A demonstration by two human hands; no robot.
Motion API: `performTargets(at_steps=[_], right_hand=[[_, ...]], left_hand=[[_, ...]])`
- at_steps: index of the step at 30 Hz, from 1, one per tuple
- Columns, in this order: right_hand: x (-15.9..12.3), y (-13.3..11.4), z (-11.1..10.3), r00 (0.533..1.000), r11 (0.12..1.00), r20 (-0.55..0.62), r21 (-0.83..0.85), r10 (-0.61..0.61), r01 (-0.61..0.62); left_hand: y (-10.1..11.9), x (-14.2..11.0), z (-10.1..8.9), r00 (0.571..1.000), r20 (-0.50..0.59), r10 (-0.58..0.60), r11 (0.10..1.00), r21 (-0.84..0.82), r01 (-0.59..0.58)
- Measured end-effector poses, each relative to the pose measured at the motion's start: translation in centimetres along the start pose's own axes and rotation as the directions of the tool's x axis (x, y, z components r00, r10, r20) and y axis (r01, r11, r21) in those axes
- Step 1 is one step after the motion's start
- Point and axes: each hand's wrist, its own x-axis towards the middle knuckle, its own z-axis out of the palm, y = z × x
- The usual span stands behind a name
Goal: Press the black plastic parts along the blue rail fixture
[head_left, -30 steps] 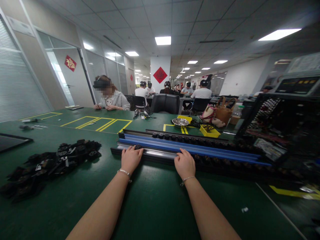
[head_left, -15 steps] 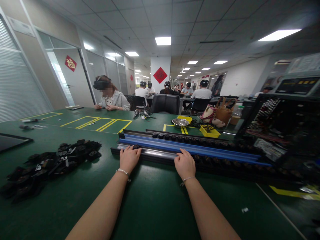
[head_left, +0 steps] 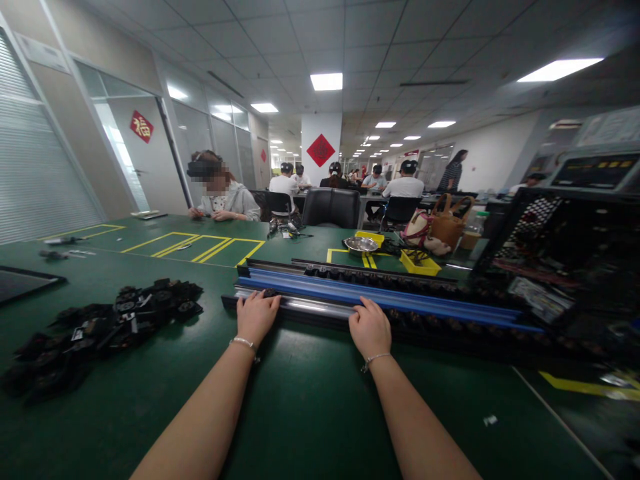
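Silver rail (head_left: 315,306); blue strip (head_left: 310,283); black parts pile (head_left: 127,308); green tabletop (head_left: 300,407).

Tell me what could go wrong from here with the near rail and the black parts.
1. The small black part by the left hand might tilt or catch on the near rail if pushed unevenly.
2. The right hand lies over that rail, close to a row of black parts, so a slip could knock them.
3. The jumbled pile sits left of the left hand; a wide swing might scatter it.
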Motion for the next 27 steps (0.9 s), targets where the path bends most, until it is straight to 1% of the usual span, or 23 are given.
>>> performTargets(at_steps=[22,27], right_hand=[[0.02,-0.08,-0.15,1.0,1.0,0.003,-0.004,0.003,-0.003],[0.02,-0.17,-0.23,1.0,1.0,0.003,0.002,0.005,-0.005]], left_hand=[[-0.67,0.44,0.09,0.997,0.017,-0.075,0.997,-0.019,0.076],[-0.79,0.48,0.21,0.997,-0.01,-0.078,0.997,-0.03,0.078]])
